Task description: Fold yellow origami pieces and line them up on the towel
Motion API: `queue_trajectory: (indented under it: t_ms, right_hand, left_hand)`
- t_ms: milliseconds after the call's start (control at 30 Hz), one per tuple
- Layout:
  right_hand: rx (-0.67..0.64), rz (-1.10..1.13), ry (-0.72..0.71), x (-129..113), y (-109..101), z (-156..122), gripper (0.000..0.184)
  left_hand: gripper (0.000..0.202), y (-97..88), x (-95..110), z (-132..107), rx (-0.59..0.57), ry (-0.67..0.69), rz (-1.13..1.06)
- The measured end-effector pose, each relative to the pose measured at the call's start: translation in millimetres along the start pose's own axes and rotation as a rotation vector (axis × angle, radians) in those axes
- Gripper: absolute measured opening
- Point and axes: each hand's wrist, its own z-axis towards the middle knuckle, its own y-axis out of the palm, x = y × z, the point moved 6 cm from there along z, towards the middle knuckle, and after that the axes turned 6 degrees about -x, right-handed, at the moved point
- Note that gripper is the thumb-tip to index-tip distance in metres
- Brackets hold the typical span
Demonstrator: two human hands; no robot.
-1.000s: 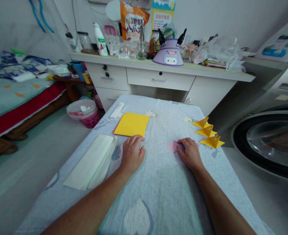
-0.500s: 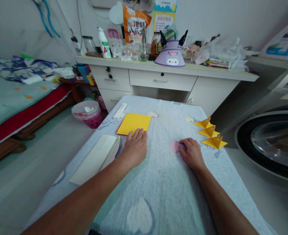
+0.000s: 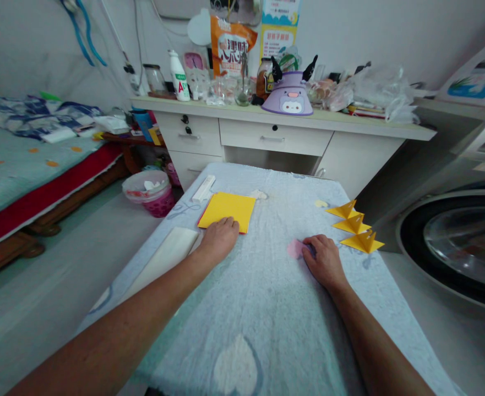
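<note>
My left hand (image 3: 219, 235) lies on the near edge of a stack of yellow square paper (image 3: 228, 210), its fingertips touching the top sheet with fingers slightly curled. My right hand (image 3: 323, 258) rests palm down on the light blue cloth (image 3: 262, 297) of the table, fingers loosely bent, covering part of a pink patch (image 3: 295, 248) on the cloth. Three folded yellow paper shapes (image 3: 354, 225) stand in a row just beyond and right of my right hand.
A folded white sheet (image 3: 165, 254) lies left of my left arm; a white stick-like box (image 3: 203, 188) sits beyond the stack. A cluttered desk with drawers (image 3: 275, 137) stands ahead, a pink waste bin (image 3: 148, 192) and a bed (image 3: 23, 165) on the left, a washing machine (image 3: 457, 231) on the right.
My left hand has slid forward from the bare cloth onto the near edge of the yellow paper stack. My right hand has stayed in place.
</note>
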Motion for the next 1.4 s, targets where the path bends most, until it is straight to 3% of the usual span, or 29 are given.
queue_trajectory:
  t_ms: [300, 733, 1000, 1100, 1200, 1300, 1400]
  right_hand:
    - [0.004, 0.001, -0.006, -0.9, -1.1, 1.0, 0.020]
    - [0.006, 0.006, 0.008, -1.0, -2.4, 1.2, 0.019]
    - [-0.002, 0.014, 0.005, 0.6, -1.4, 2.0, 0.020]
    - [-0.001, 0.022, 0.009, 1.6, -0.3, 2.0, 0.020]
    - [0.045, 0.089, 0.028, 4.7, -1.7, 1.2, 0.027]
    - [0.142, 0.208, 0.067, 9.0, -7.6, -0.8, 0.035]
    - [0.203, 0.304, 0.080, 9.0, -14.4, -2.8, 0.034]
  left_hand:
    - [0.021, -2.2, -9.2, 1.9, -0.008, 0.066, 0.031]
    - [0.021, -7.4, -22.7, 0.5, 0.001, -0.073, -0.092]
    - [0.021, -21.7, -25.4, -5.8, 0.088, -0.075, -0.240]
    - [0.019, -34.2, -6.3, -22.6, 0.208, -0.007, -0.333]
    - [0.018, -43.4, 33.0, -51.0, 0.331, 0.204, -0.436]
    - [0.018, -40.5, 76.3, -80.5, 0.336, 0.447, -0.465]
    - [0.017, -30.8, 102.6, -99.2, 0.291, 0.606, -0.465]
